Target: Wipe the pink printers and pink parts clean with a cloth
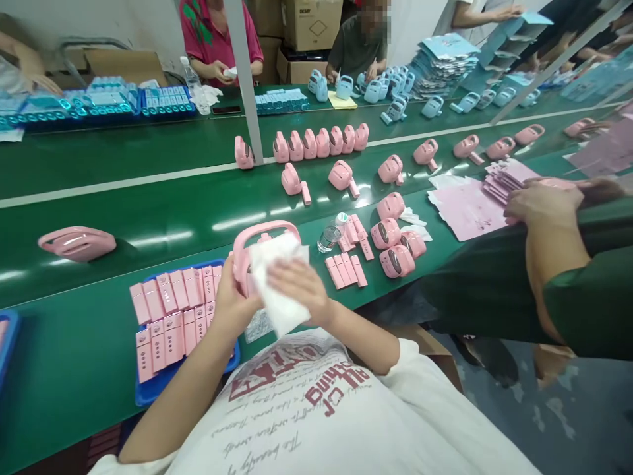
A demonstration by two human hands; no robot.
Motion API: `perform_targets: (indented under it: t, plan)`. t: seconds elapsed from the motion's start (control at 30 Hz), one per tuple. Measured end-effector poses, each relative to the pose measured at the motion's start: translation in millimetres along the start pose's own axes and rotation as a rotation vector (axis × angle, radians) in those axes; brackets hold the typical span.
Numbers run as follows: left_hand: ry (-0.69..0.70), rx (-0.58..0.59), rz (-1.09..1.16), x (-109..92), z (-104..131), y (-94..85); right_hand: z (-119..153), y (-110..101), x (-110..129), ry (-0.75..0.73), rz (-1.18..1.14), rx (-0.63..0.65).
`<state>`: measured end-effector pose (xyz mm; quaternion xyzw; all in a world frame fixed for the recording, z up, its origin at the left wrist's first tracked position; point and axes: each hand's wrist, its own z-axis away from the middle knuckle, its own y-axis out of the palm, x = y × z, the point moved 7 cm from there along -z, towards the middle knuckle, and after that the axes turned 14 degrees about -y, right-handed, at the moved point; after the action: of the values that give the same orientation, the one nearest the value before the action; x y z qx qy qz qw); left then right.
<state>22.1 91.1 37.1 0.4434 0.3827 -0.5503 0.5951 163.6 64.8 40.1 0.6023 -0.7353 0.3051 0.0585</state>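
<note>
Low in front of me, my left hand [233,298] grips the side of a pink plastic device with a loop handle [267,229]. A white tissue [284,316] is pressed to the device's front by my right hand [301,288], its fingers bent over the sheet. The tissue covers most of that front face. Left of my hands, a blue tray [148,394] carries rows of slim pink sticks [174,336]. To the right, a small clear bottle [329,237] stands beside more pink sticks [346,270] and several pink devices [397,262].
A row of pink devices [321,142] lines the green conveyor [198,224]; one lies alone at left [76,243]. A co-worker's arm [548,244] reaches over pink flat boxes [509,181] at right. Other people sit across, by blue devices [378,89] and blue trays [165,102].
</note>
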Motion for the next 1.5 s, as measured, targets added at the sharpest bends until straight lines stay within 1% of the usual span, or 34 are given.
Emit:
perform_targets:
  t: [0.07,0.1,0.13,0.2,0.23,0.3,0.33,0.43,0.47,0.5,0.53,0.57,0.63,0.67,0.7,0.73,0.77,0.8,0.83,0.87,0.9,0.97,1.0,1.07,1.13,1.2,1.3,1.33,1.43,1.5]
  plan:
    - [-0.137,0.075,0.169,5.5,-0.7,4.5,17.0,-8.7,-11.0,0.217,0.01,-0.201]
    - [-0.229,0.092,0.251,9.7,0.0,6.3,26.9,-11.4,-13.9,0.305,0.009,-0.294]
    - [-0.33,0.092,0.331,14.6,1.6,7.6,34.9,-11.3,-13.8,0.354,0.0,-0.35]
    - [-0.478,0.055,0.431,21.4,6.0,8.4,42.1,-5.9,-8.5,0.364,-0.05,-0.385]
    - [-0.512,0.042,0.46,22.6,7.9,8.9,41.6,-2.7,-4.9,0.346,-0.079,-0.381]
    - [-0.532,0.04,0.51,23.1,10.8,11.0,34.2,2.2,0.7,0.314,-0.126,-0.351]
    - [-0.54,0.045,0.529,23.7,12.1,12.4,29.4,3.0,0.7,0.327,-0.149,-0.343]
    - [-0.588,0.053,0.566,27.8,15.9,16.1,17.7,1.4,-4.8,0.428,-0.189,-0.332]
    - [-0.613,0.059,0.587,29.3,17.0,17.5,14.4,1.2,-4.7,0.428,-0.166,-0.301]
    - [-0.628,0.061,0.62,29.8,17.4,18.3,11.0,2.4,-2.1,0.389,-0.118,-0.24]
    - [-0.644,0.067,0.666,30.0,17.6,19.2,7.9,5.8,3.0,0.309,-0.049,-0.147]
    - [-0.682,0.087,0.715,31.0,18.0,21.4,6.0,12.1,10.4,0.194,0.026,-0.028]
    - [-0.811,0.17,0.795,34.0,20.6,29.1,8.6,29.0,25.6,-0.061,0.155,0.212]
    - [-0.858,0.204,0.816,34.6,21.7,31.9,11.8,34.8,30.2,-0.151,0.196,0.286]
    - [-0.864,0.217,0.829,34.0,21.4,32.7,14.0,36.8,31.2,-0.188,0.223,0.312]
    - [-0.827,0.219,0.837,31.6,19.6,31.8,14.2,35.1,28.9,-0.171,0.236,0.296]
    - [-0.752,0.209,0.844,27.9,17.0,29.2,12.8,30.4,23.9,-0.104,0.231,0.243]
    - [-0.669,0.2,0.85,23.6,14.7,26.2,10.7,23.6,17.1,0.002,0.202,0.16]
    - [-0.619,0.206,0.852,20.8,14.0,24.7,9.4,16.4,9.4,0.137,0.14,0.056]
    - [-0.61,0.228,0.847,20.2,14.6,24.8,9.5,10.3,1.7,0.284,0.043,-0.061]
    - [-0.637,0.254,0.834,21.7,16.3,25.6,11.0,6.7,-4.9,0.43,-0.084,-0.182]
    - [-0.713,0.281,0.802,27.1,20.0,25.4,15.5,8.1,-12.2,0.685,-0.373,-0.395]
    - [-0.747,0.294,0.786,29.7,21.6,24.7,16.7,11.9,-12.6,0.785,-0.503,-0.461]
    - [-0.784,0.327,0.753,33.5,23.3,22.4,14.6,19.5,-8.9,0.911,-0.698,-0.501]
    - [-0.775,0.348,0.724,35.6,22.1,17.6,9.2,22.0,-3.9,0.958,-0.819,-0.491]
    - [-0.76,0.373,0.688,38.1,19.6,12.2,2.6,20.5,-0.1,0.958,-0.905,-0.465]
    - [-0.742,0.423,0.611,43.2,14.8,6.2,-4.2,16.0,1.2,0.949,-0.968,-0.421]
    - [-0.729,0.422,0.578,45.4,12.7,4.3,-5.0,14.6,0.1,0.945,-0.965,-0.411]
    - [-0.643,0.335,0.48,50.6,4.5,-3.9,-1.6,11.7,-9.2,0.93,-0.882,-0.414]
    - [-0.503,0.246,0.398,47.2,-0.2,-11.6,9.0,10.4,-21.5,0.969,-0.782,-0.472]
